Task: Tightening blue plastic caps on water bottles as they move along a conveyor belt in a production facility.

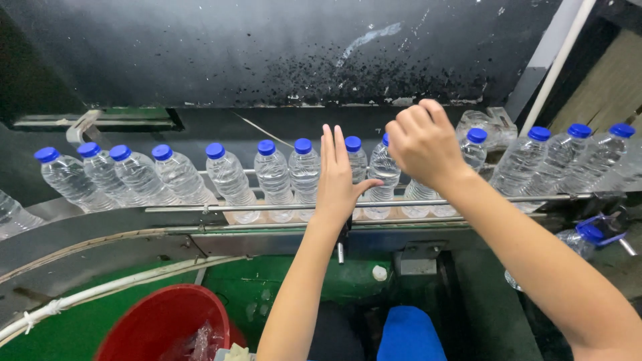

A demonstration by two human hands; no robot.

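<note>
Clear blue-capped water bottles [304,175] stand upright, nearly touching, along the conveyor [281,224] behind its front rail. The left hand [338,180] reaches flat, fingers straight; the right hand [422,142] curls closed atop 1 bottle [418,190] mid-line.

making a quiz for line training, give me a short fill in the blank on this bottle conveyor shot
1. Every bottle in the row carries a ____ cap.
2. The bucket below the conveyor rail is ____.
3. The left hand is held flat with fingers pointing ____.
4. The right hand is curled over a bottle's ____.

Missing words: blue; red; up; top
</note>
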